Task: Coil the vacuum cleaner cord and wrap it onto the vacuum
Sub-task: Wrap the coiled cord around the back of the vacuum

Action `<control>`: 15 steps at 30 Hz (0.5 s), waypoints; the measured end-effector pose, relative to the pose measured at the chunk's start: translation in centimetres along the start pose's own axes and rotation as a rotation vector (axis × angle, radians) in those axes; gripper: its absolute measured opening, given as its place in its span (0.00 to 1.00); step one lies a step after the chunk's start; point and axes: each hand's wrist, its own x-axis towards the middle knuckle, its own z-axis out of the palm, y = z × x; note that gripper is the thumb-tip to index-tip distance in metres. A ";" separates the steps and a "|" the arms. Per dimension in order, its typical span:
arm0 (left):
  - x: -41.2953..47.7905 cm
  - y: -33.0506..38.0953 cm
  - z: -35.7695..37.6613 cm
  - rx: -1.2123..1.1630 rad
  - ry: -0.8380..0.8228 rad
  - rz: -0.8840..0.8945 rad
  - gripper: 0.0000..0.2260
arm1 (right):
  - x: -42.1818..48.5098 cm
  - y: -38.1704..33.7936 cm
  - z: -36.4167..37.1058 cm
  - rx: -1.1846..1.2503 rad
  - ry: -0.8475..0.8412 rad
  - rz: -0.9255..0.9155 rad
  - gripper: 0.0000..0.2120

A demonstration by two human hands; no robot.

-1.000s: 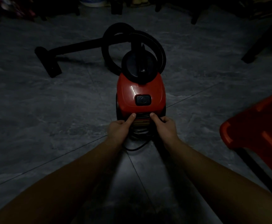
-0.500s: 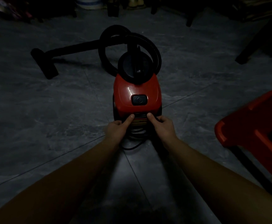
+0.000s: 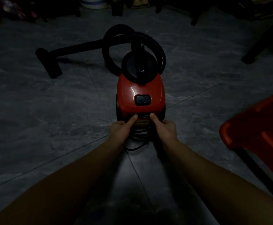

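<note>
A red canister vacuum (image 3: 140,95) is seen on a dim grey tiled floor (image 3: 51,111), its black hose (image 3: 158,46) looped behind. The near end is gripped by the left hand (image 3: 121,129) and right hand (image 3: 165,128), thumbs pressed on top (other fingers curled, partly hidden). The black cord (image 3: 139,133) lies coiled between the hands, against the vacuum's rear.

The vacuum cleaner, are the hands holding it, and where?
Yes. The left hand and right hand grip the near end of the red vacuum cleaner, thumbs on its top edge.
</note>
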 end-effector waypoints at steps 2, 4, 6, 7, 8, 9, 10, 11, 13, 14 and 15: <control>0.1 -0.1 0.0 0.005 0.005 0.015 0.26 | 0.0 0.1 0.1 0.002 0.015 0.003 0.19; 0.2 -0.3 0.0 0.009 0.004 0.025 0.25 | 0.0 0.1 0.2 0.000 0.034 0.001 0.19; 0.3 -0.5 0.0 0.012 0.012 0.033 0.25 | 0.0 0.0 0.3 -0.011 0.051 0.002 0.20; 0.3 -0.5 0.0 0.011 0.021 0.039 0.25 | 0.1 -0.1 0.4 -0.019 0.058 0.005 0.20; 0.3 -0.5 0.1 0.009 0.027 0.045 0.26 | 0.1 -0.3 0.4 -0.028 0.058 0.007 0.19; 0.4 -0.5 0.1 0.013 0.027 0.048 0.26 | 0.2 -0.5 0.3 -0.031 0.051 0.010 0.18; 0.4 -0.4 0.1 0.023 0.020 0.051 0.26 | 0.2 -0.6 0.2 -0.033 0.036 0.012 0.18; 0.3 -0.4 0.1 0.033 0.013 0.053 0.25 | 0.2 -0.7 0.2 -0.036 0.020 0.011 0.18; 0.1 -0.3 0.1 0.041 0.007 0.072 0.23 | 0.1 -0.6 0.0 -0.042 -0.007 -0.003 0.17; 0.0 -0.3 0.2 0.053 0.007 0.091 0.21 | 0.0 -0.4 -0.1 -0.040 -0.020 -0.004 0.18; -0.1 -0.4 0.2 0.071 0.002 0.114 0.19 | -0.1 -0.4 -0.2 -0.039 -0.037 0.003 0.19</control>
